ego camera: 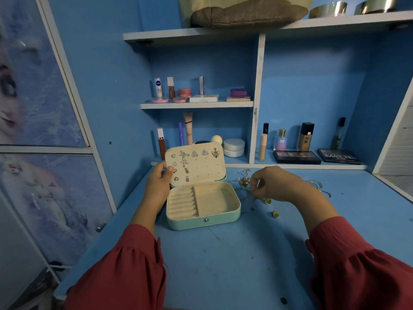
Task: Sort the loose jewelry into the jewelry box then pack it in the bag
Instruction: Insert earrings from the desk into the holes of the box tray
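Note:
A mint jewelry box (202, 222) stands open on the blue desk, its cream lid (210, 171) upright with several earrings pinned in it. Both base compartments look bare. My left hand (157, 182) grips the lid's left edge, thumb on the inner face. My right hand (276, 183) hovers right of the box with curled fingers, pinching something small that I cannot make out. Loose chains and a gold pendant (243, 181) lie just beyond it. Two green-gold pieces (276, 214) lie near the wrist. A beige bag (245, 12) sits on the top shelf.
Cosmetics fill the shelves behind the box: bottles, tubes, round white jars (234, 147) and two dark palettes (296, 157). More thin chains (317, 184) lie at the right of the desk. A printed cabinet door (44, 130) stands on the left.

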Demonstrator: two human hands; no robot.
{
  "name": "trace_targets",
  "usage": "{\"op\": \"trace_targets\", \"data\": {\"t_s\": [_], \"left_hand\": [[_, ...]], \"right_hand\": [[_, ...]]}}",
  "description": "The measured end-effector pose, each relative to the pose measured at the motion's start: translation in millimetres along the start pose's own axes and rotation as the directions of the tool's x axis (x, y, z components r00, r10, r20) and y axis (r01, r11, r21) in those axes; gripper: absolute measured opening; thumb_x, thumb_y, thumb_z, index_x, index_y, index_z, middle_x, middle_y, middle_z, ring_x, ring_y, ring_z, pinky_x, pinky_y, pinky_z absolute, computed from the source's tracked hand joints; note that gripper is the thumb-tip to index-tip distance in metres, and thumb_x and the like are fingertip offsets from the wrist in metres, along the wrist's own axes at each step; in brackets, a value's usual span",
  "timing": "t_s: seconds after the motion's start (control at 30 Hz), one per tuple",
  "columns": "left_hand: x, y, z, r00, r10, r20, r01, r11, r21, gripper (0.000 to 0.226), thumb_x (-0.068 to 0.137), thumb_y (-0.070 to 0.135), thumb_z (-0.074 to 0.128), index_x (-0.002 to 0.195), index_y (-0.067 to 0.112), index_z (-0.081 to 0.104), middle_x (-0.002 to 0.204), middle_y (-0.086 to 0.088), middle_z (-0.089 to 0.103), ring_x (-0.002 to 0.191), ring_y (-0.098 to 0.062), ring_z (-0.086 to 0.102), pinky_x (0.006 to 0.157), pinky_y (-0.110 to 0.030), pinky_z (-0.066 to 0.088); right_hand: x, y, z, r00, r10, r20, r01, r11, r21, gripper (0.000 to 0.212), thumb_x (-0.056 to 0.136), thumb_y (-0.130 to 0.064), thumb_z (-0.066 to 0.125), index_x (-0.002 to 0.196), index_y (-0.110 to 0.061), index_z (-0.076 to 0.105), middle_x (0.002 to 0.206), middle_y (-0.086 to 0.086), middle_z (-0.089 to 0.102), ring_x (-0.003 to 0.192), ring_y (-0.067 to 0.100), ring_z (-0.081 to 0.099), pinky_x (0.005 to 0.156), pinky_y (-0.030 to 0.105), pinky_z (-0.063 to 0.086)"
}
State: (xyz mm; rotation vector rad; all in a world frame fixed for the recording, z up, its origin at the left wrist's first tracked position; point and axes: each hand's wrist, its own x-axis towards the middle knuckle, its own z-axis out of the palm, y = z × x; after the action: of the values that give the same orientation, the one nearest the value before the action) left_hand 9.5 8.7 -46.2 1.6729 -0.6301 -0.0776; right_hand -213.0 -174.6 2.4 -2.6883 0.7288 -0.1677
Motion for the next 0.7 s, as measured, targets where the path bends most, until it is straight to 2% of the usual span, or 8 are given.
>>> {"op": "trace_targets", "data": {"t_s": [0.17,0.23,0.3,0.4,0.53,0.7], "left_hand": [[-1,2,0,1.0,-0.002,0.008,0.002,1.0,-0.013,0.015,0.101,0.021,0.045,0.107,0.017,0.058,0.098,0.002,0.065,0.082,-0.009,0.062,0.063,-0.023,0.047],[-1,1,-1,1.0,-0.019,0.024,0.021,0.998,-0.055,0.014,0.1,0.022,0.046,0.105,0.019,0.059,0.099,0.0,0.068,0.084,-0.014,0.065,0.07,-0.03,0.052],[0,0,-3,0.998,-0.05,0.039,0.054,0.993,-0.106,0.014,0.099,0.022,0.048,0.104,0.021,0.061,0.101,-0.001,0.069,0.086,-0.017,0.066,0.078,-0.037,0.054],[1,0,-5,0.995,-0.08,0.066,0.09,0.984,-0.154,0.015,0.099,0.021,0.049,0.104,0.021,0.062,0.102,-0.003,0.07,0.09,-0.021,0.066,0.085,-0.041,0.053],[1,1,-6,0.992,-0.092,0.082,0.106,0.978,-0.179,0.015,0.099,0.019,0.049,0.099,0.023,0.063,0.104,-0.006,0.07,0.092,-0.023,0.066,0.088,-0.044,0.052],[-1,2,-6,0.991,-0.095,0.096,0.112,0.974,-0.196,0.016,0.099,0.019,0.049,0.097,0.024,0.064,0.102,-0.006,0.071,0.096,-0.026,0.067,0.09,-0.047,0.052]], "right_hand": [[3,2,6,0.983,-0.027,-0.181,0.049,0.992,0.118,0.008,0.08,-0.016,0.065,0.076,-0.023,0.065,0.075,-0.007,0.064,0.068,0.013,0.059,0.058,0.023,0.049],[5,2,10,0.962,-0.042,-0.271,0.099,0.975,0.2,0.008,0.081,-0.016,0.065,0.078,-0.023,0.066,0.077,-0.006,0.066,0.068,0.012,0.059,0.064,0.028,0.051],[8,0,14,0.939,-0.071,-0.336,0.163,0.953,0.255,0.011,0.082,-0.016,0.066,0.076,-0.025,0.066,0.079,-0.01,0.066,0.063,0.004,0.054,0.065,0.028,0.05],[12,-7,22,0.912,-0.078,-0.403,0.212,0.93,0.299,0.011,0.084,-0.017,0.066,0.077,-0.025,0.067,0.076,-0.012,0.064,0.062,-0.003,0.05,0.06,0.021,0.041],[21,-20,37,0.872,-0.02,-0.489,0.201,0.926,0.32,0.009,0.084,-0.02,0.064,0.079,-0.027,0.065,0.071,-0.014,0.061,0.062,0.001,0.05,0.059,0.024,0.042],[39,-37,51,0.86,0.011,-0.51,0.174,0.933,0.314,0.006,0.085,-0.024,0.063,0.081,-0.029,0.064,0.078,-0.016,0.062,0.065,0.002,0.05,0.053,0.019,0.032]]}}
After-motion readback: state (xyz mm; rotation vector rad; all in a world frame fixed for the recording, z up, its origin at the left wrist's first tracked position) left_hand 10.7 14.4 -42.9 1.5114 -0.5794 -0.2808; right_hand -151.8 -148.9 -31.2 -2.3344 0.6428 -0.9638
